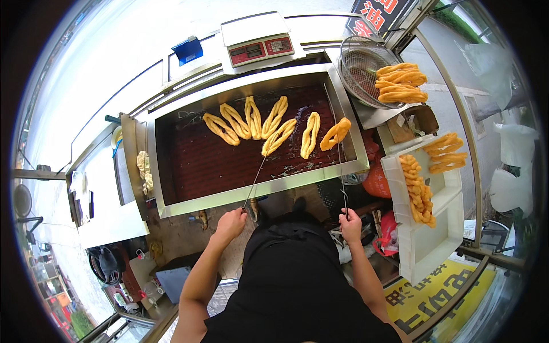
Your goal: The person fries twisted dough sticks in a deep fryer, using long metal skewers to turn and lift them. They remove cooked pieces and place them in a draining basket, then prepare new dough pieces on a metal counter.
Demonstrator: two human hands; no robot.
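Note:
My left hand grips a thin metal rod whose tip reaches a pale yellow fried dough loop in the fryer. My right hand is closed around another thin metal rod, bent near its handle, and its far end is at a darker golden dough loop by the fryer's right wall. One more pale loop floats between these two. Several pale loops lie fanned out toward the back of the dark oil. The rectangular steel fryer stands before me.
A wire basket with fried dough sticks stands at the back right. White plastic trays at the right hold more fried dough. Behind the fryer is a digital scale; a metal panel stands at its left, near a white worktop.

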